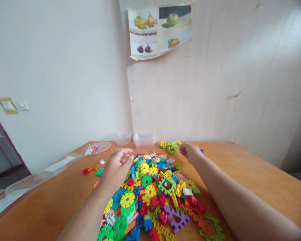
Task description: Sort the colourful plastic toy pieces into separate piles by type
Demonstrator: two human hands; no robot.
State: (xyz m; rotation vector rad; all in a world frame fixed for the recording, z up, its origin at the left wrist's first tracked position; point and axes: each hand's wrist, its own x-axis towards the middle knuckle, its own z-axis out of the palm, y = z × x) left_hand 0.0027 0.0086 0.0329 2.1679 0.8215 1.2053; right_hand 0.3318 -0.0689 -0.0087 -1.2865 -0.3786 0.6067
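Note:
A heap of colourful plastic interlocking pieces [155, 190] covers the middle of a wooden table [253, 174]. My left hand [116, 167] rests at the heap's left edge, fingers loosely curled over the pieces, with nothing clearly held. My right hand [190, 152] reaches to the far side of the heap, right beside a small separate cluster of yellow and green pieces [171, 146]. Its fingers are curled together; what they hold, if anything, is hidden.
Clear plastic tubs [142, 140] and a round clear container [123, 136] stand at the table's back against the wall. A clear lid [95, 149] and a long transparent lid [40, 174] lie at the left. A few loose pieces [92, 169] sit left of the heap.

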